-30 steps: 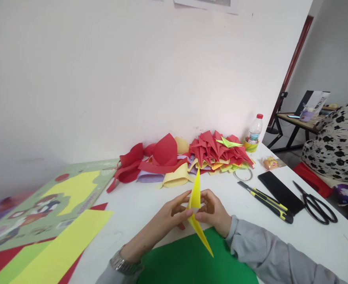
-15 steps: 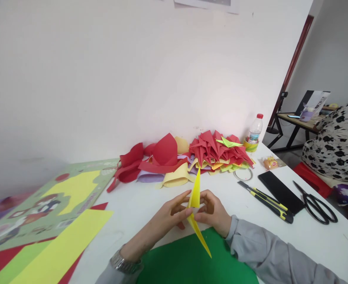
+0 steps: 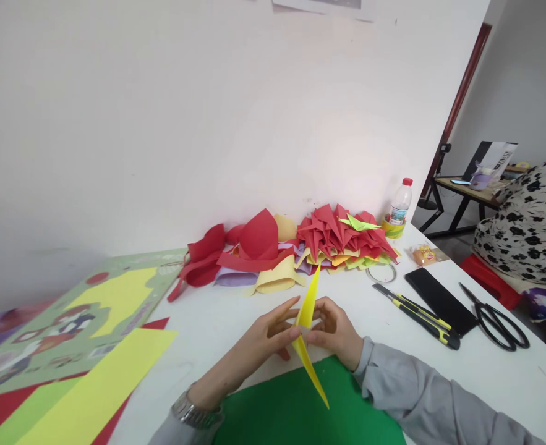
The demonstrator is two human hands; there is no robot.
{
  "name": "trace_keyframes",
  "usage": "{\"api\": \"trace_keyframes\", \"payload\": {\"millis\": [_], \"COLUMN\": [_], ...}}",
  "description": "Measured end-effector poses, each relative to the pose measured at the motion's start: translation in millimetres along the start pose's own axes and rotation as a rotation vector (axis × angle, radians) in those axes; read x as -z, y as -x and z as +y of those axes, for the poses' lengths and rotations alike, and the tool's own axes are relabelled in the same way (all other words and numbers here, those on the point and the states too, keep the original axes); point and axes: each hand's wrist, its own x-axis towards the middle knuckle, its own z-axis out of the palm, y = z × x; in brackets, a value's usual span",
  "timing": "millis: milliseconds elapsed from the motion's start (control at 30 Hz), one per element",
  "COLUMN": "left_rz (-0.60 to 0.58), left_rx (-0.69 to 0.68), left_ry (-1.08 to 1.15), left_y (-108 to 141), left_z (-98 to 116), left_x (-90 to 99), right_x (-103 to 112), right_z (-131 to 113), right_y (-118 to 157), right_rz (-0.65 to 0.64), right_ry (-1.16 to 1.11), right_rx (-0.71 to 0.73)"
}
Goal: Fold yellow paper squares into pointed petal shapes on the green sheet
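Between my two hands is a folded yellow paper (image 3: 308, 307), long and narrow, with one point up and the other reaching down toward me. My left hand (image 3: 278, 329), with a metal watch at the wrist, pinches its middle from the left. From the right, my right hand (image 3: 332, 327) grips the same middle part. The lower tip hangs over a green sheet (image 3: 310, 408) on the white table (image 3: 198, 334).
Red folded papers (image 3: 331, 228) and curled coloured pieces lie along the wall. At right are a bottle (image 3: 399, 204), a cutter (image 3: 421, 316), a black case (image 3: 441, 303) and scissors (image 3: 495, 318). Yellow strips (image 3: 101, 389) lie left. A person in patterned clothing (image 3: 527, 222) is far right.
The yellow paper has tilted slightly, its upper point moving right and its lower tip a little left. Both hands stay nearly in place.
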Motion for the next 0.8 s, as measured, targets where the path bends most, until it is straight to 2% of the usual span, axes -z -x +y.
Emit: {"api": "trace_keyframes", "payload": {"millis": [233, 800], "left_rz": [-0.047, -0.037], "left_rx": [-0.001, -0.032], "left_ry": [-0.048, -0.194], "left_y": [-3.0, -3.9], "left_z": [-4.4, -3.0], "left_x": [-2.6, -5.0], "right_x": [-0.4, -3.4], "right_z": [0.3, -5.5], "right_y": [0.8, 0.9], "right_rz": [0.005, 0.012], "right_ry": [-0.026, -0.021], "right_rx": [0.008, 0.012]}}
